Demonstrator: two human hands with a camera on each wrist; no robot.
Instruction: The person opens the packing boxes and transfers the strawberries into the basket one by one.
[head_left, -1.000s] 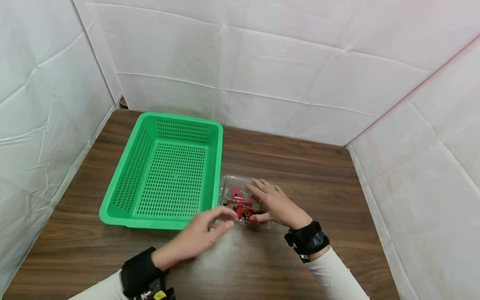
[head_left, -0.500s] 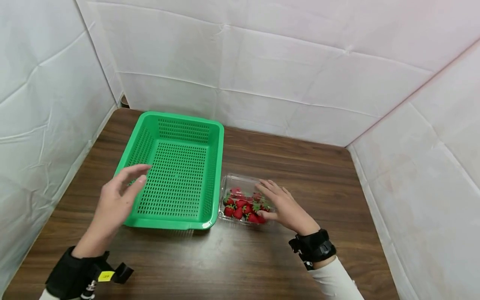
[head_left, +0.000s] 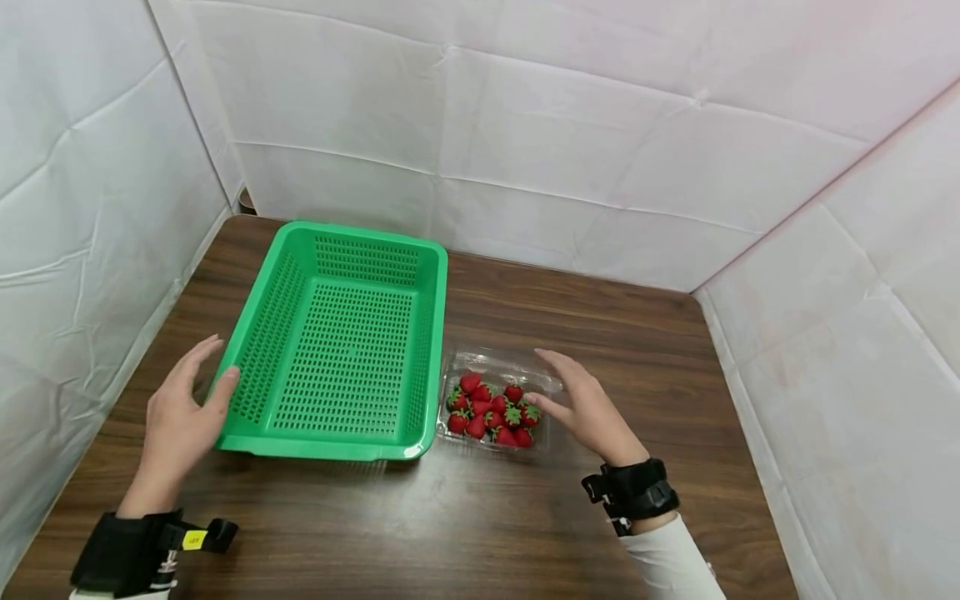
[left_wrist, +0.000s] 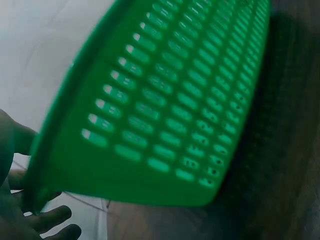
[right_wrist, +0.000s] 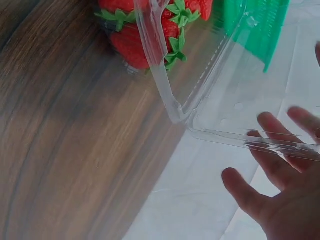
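A green perforated basket [head_left: 341, 346] stands on the brown wooden table [head_left: 480, 517]. My left hand [head_left: 202, 379] is open at its front left corner, thumb against the rim; the left wrist view shows the basket's wall [left_wrist: 170, 125] close up with my fingers [left_wrist: 35, 222] beside it. Right of the basket lies a clear plastic clamshell [head_left: 525, 367] with several red strawberries [head_left: 491, 410] in it. My right hand [head_left: 558, 387] is open at the box's right side. In the right wrist view its straight fingers [right_wrist: 272, 165] reach the raised clear lid [right_wrist: 225, 100] above the strawberries [right_wrist: 135, 40].
White padded walls [head_left: 570, 125] enclose the table at the back, left and right. Bare wood lies in front of the basket and the box and on the right half of the table [head_left: 637, 333]. Black wrist straps [head_left: 630, 492] sit on both arms.
My left hand has swung from the box's front corner, across the basket, to its front left corner. My right hand has drawn back from on top of the strawberries to the box's right side.
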